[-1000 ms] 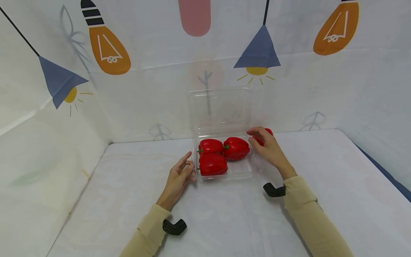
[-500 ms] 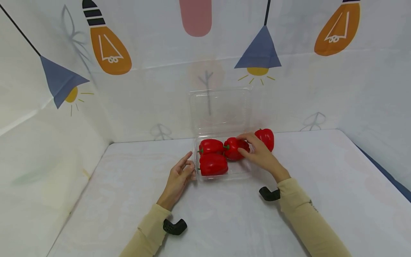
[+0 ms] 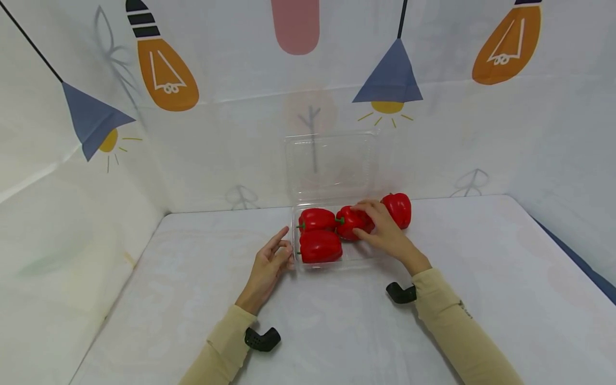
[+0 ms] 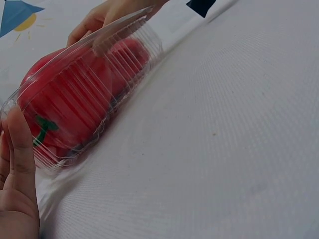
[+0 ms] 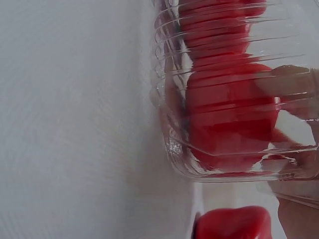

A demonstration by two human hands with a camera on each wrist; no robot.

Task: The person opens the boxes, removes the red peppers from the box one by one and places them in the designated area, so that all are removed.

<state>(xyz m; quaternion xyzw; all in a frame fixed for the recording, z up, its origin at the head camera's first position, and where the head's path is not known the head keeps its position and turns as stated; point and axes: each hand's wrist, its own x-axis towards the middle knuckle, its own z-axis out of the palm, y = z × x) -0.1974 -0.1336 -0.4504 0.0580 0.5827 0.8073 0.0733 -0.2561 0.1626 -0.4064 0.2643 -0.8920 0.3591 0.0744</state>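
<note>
A clear plastic clamshell box [image 3: 358, 262] stands on the table with its lid [image 3: 332, 166] raised at the back. Three red bell peppers lie inside: a back left one [image 3: 315, 219], a front left one [image 3: 320, 247] and one at the right [image 3: 347, 227]. My right hand [image 3: 385, 230] reaches over the box's right side and grips that right pepper between thumb and fingers. Beside the box's left wall my left hand [image 3: 266, 267] has its fingers extended, a fingertip right at the rim in the left wrist view. Outside, behind the right hand, sits another red bell pepper [image 3: 398, 209].
The white-covered table [image 3: 337, 331] meets a white cloth backdrop [image 3: 231, 133] printed with lamps and bulbs, close behind the raised lid. Another cloth wall [image 3: 62, 240] runs along the left side. A black wrist device sits at each cuff.
My right hand has moved left from the pepper outside the box to the right pepper inside, and its fingers have settled round it. My left hand stays in place.
</note>
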